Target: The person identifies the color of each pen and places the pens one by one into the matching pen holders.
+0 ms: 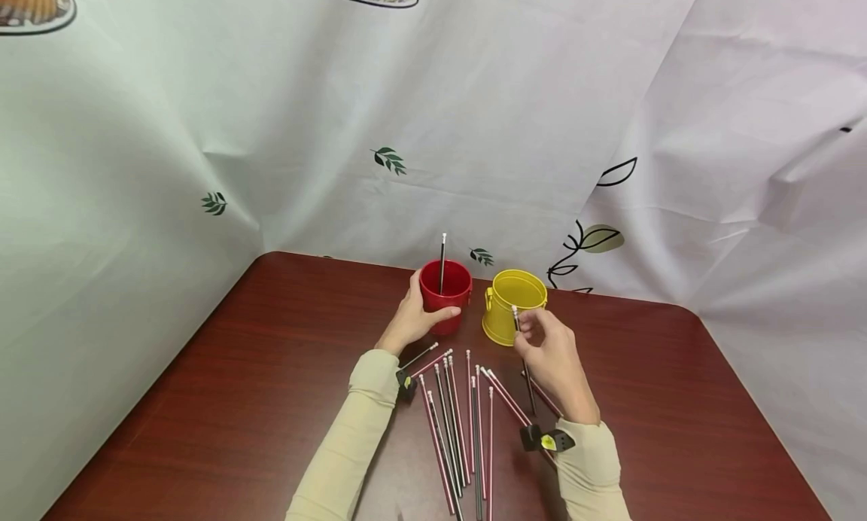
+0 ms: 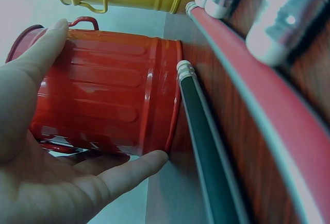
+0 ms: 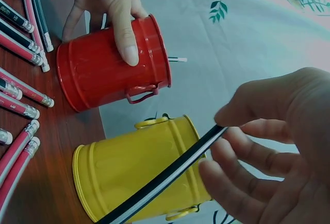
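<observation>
My left hand grips the red bucket, its thumb across the near side and fingers along the far left. A dark pencil stands in that bucket, eraser end up. Just right of it is the yellow bucket, upright, with small loop handles. Between thumb and fingertips, my right hand pinches a black pencil with a light stripe. This pencil slants in front of the yellow bucket, its white eraser near the rim and its other end lower, toward me.
Several red pencils and black pencils lie loosely spread on the brown table, erasers mostly toward the buckets. Some lie beneath my right forearm. Behind the table hangs a white curtain with leaf prints.
</observation>
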### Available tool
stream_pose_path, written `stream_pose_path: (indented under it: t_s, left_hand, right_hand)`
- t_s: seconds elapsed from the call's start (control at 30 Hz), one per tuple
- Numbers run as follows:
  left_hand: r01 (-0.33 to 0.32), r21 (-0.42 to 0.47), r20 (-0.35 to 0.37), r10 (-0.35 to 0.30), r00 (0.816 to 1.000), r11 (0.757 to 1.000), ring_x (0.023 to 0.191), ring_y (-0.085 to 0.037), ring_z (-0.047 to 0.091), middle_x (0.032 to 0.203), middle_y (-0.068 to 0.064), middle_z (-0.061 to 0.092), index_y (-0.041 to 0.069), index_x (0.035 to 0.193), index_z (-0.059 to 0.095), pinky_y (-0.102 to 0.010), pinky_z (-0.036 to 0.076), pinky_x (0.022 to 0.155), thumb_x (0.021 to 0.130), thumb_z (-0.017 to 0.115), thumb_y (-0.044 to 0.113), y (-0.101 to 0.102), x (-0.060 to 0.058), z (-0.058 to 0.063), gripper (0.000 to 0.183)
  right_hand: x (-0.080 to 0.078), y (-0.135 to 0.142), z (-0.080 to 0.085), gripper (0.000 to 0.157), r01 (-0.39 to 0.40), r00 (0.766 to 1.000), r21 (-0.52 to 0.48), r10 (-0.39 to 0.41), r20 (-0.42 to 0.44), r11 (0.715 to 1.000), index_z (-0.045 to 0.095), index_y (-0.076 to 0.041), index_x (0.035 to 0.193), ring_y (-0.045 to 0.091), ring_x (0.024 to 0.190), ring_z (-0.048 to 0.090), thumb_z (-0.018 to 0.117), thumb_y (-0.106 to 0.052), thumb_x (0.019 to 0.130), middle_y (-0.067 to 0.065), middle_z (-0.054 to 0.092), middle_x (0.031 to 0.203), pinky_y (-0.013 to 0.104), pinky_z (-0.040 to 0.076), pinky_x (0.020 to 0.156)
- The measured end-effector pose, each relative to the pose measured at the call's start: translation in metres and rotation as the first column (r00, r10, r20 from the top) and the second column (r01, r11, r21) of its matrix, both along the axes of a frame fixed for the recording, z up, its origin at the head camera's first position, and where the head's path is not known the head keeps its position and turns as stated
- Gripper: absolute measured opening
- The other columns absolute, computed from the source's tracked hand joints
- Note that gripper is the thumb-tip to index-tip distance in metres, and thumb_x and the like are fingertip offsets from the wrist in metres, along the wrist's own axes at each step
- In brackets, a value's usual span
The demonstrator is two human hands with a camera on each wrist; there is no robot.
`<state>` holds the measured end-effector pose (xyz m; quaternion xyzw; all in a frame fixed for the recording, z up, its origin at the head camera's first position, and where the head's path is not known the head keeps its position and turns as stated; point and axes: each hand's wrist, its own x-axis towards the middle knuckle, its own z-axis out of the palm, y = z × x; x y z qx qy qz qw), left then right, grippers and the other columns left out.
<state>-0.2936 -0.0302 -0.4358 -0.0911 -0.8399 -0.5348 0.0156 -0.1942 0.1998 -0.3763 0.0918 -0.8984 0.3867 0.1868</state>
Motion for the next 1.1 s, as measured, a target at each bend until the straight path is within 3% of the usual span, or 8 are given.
stream_pose_path:
  t_s: [0.27, 0.5, 0.67, 1.1]
  left_hand:
    - [0.009, 0.014, 0.005, -0.009, 1.0, 1.0, 0.122, -0.022, 0.039, 0.136, -0.003, 0.039, 0.027, 0.143, 0.012, -0.045, 0.044, 0.092, 0.069, 0.075, 0.047, -0.001, -0.001, -0.002, 0.099]
    - [0.004, 0.001, 0.011, -0.004, 1.0, 1.0, 0.121, -0.023, 0.04, 0.135, -0.003, 0.04, 0.027, 0.142, 0.012, -0.044, 0.045, 0.091, 0.07, 0.075, 0.048, -0.001, 0.0, -0.001, 0.098]
    - [0.006, -0.008, 0.01, -0.006, 1.0, 1.0, 0.122, -0.023, 0.04, 0.136, -0.004, 0.039, 0.027, 0.143, 0.012, -0.044, 0.046, 0.091, 0.07, 0.075, 0.047, 0.0, 0.001, -0.001, 0.098]
    - [0.016, 0.01, 0.01, -0.016, 1.0, 1.0, 0.122, -0.022, 0.04, 0.136, -0.003, 0.039, 0.027, 0.142, 0.012, -0.044, 0.045, 0.092, 0.07, 0.075, 0.048, -0.001, -0.001, -0.001, 0.098]
  right_hand:
    - [-0.001, -0.001, -0.002, 0.022, 0.001, 0.991, -0.13, -0.018, -0.129, 0.992, 0.059, -0.003, 0.095, 0.015, 0.074, 0.057, 0.065, 0.004, 0.076, 0.005, 0.059, 0.085, 0.02, 0.05, 0.06]
    - [0.002, -0.01, 0.006, 0.02, 0.033, 0.983, -0.256, -0.077, -0.165, 0.966, 0.06, 0.001, 0.096, 0.014, 0.073, 0.057, 0.065, 0.006, 0.077, 0.012, 0.061, 0.085, 0.011, 0.047, 0.06]
    - [0.014, -0.022, 0.021, 0.02, 0.035, 0.98, -0.272, -0.086, -0.179, 0.962, 0.058, 0.007, 0.095, 0.019, 0.073, 0.058, 0.063, 0.01, 0.076, 0.017, 0.061, 0.085, 0.011, 0.047, 0.06]
    - [0.013, -0.024, 0.021, 0.02, -0.008, 0.97, -0.301, -0.066, -0.234, 0.954, 0.057, 0.009, 0.096, 0.02, 0.071, 0.058, 0.062, 0.011, 0.077, 0.019, 0.06, 0.085, 0.015, 0.05, 0.06]
